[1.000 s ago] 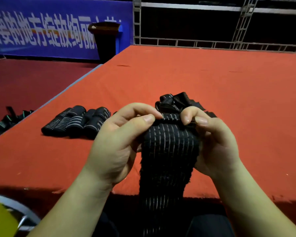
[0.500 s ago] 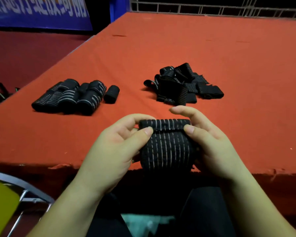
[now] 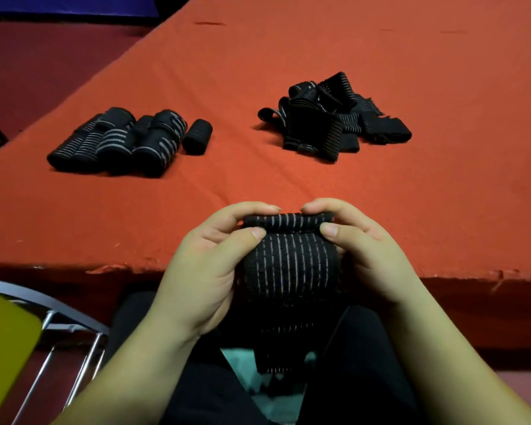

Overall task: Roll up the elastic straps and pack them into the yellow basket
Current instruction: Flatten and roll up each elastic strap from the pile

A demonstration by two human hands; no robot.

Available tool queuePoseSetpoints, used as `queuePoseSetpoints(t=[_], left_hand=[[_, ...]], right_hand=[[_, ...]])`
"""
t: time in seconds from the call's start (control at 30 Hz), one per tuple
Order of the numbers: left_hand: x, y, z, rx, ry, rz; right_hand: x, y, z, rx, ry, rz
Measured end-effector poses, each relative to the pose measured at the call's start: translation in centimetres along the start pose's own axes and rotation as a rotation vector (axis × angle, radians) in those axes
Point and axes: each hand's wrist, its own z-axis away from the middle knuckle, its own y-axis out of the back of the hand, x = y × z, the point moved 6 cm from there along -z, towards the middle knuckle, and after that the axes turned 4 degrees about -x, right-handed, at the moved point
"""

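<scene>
A black elastic strap [image 3: 290, 259] with thin pale stripes is held over the near edge of the red table. My left hand [image 3: 209, 265] pinches its folded top edge on the left, and my right hand [image 3: 368, 256] pinches it on the right. The strap's loose tail hangs down between my knees. Several rolled straps [image 3: 120, 142] lie side by side on the table at the left. A pile of unrolled straps [image 3: 331, 118] lies at the centre right. A corner of the yellow basket [image 3: 3, 348] shows at the lower left.
The red cloth table [image 3: 288, 56] stretches far ahead. A metal chair frame [image 3: 59, 317] stands beside the basket, below the table's edge. A dark red floor lies to the left of the table.
The view has tilted down and my hands have dropped to the table's near edge. The strap's top edge is now folded over into a small roll between my fingers.
</scene>
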Motion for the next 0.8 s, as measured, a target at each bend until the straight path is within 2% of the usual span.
queuePoseSetpoints(t=[0.17,0.3,0.4,0.5,0.67,0.8], left_hand=[[-1.0,0.4,0.1,-0.011,0.011,0.001],[-1.5,0.5,0.5,-0.005,0.013,0.015],[-1.5,0.3,0.6,-0.049,-0.011,0.06],[-1.8,0.9,0.7,-0.014,-0.042,-0.071],[-2.1,0.8,0.7,-0.013,0.038,-0.167],[-2.2,0.8,0.7,-0.018,0.064,-0.147]], right_hand=[[1.1,0.2,0.3,0.004,-0.002,-0.143],[1.8,-0.1,0.2,-0.064,0.049,-0.199],[2.0,0.2,0.3,0.004,0.085,-0.05],[1.4,0.4,0.5,0.042,0.15,0.1],[0.8,0.5,0.8,0.045,0.196,0.217],[1.1,0.6,0.9,0.039,0.189,0.241]])
